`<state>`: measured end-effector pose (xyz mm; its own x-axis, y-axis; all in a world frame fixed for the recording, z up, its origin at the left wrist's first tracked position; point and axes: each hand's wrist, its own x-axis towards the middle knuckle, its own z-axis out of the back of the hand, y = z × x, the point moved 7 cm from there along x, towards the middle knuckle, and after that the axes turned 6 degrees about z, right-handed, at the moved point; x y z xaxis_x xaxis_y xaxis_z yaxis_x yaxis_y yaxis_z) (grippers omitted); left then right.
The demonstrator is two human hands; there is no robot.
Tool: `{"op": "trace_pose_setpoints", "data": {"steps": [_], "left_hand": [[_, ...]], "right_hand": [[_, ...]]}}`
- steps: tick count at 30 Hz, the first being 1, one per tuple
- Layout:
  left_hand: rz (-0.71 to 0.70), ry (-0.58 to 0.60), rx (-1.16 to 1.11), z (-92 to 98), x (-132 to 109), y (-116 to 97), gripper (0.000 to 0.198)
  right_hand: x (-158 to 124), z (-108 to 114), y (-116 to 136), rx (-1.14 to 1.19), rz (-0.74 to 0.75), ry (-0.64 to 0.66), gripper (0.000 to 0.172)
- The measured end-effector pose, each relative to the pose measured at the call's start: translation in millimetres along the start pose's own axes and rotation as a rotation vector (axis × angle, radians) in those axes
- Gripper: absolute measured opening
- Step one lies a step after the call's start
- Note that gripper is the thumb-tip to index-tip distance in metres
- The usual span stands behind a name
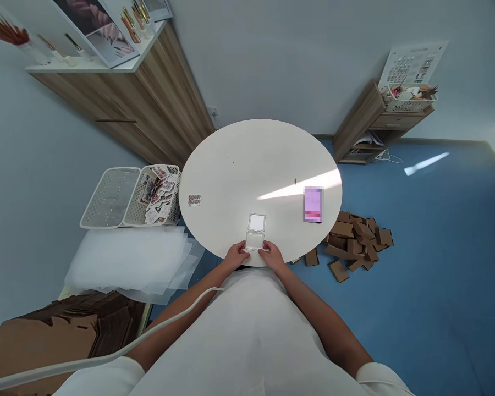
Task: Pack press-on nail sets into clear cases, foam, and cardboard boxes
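Note:
A small clear plastic case lies open at the near edge of the round white table, its lid folded back away from me. My left hand grips the case's lower left corner with curled fingers. My right hand pinches its lower right corner. A small card of red press-on nails lies apart on the table's left side. A phone with a pink screen lies on the right side.
Left of the table stand two white baskets, one filled with several nail cards, above a stack of white foam sheets. Flat brown cardboard boxes are piled on the blue floor at right. Wooden cabinets line the wall.

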<state>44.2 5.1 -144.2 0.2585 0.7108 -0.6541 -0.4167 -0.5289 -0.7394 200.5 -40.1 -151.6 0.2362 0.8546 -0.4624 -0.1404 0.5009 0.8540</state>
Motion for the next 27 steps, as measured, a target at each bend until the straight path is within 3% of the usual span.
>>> {"op": "trace_pose_setpoints", "data": {"steps": [8,16,27], "left_hand": [[-0.029,0.015,-0.027,-7.9,15,-23,0.044],[0.069,-0.061,-0.042,-1.6,29,-19,0.06],[0.135,-0.068,0.093,7.7,5,-6,0.063]], "right_hand": [[26,12,10,-0.008,0.026,-0.014,0.049],[39,15,12,0.032,0.011,0.029,0.054],[30,15,0,0.134,0.007,-0.007,0.054]]}}
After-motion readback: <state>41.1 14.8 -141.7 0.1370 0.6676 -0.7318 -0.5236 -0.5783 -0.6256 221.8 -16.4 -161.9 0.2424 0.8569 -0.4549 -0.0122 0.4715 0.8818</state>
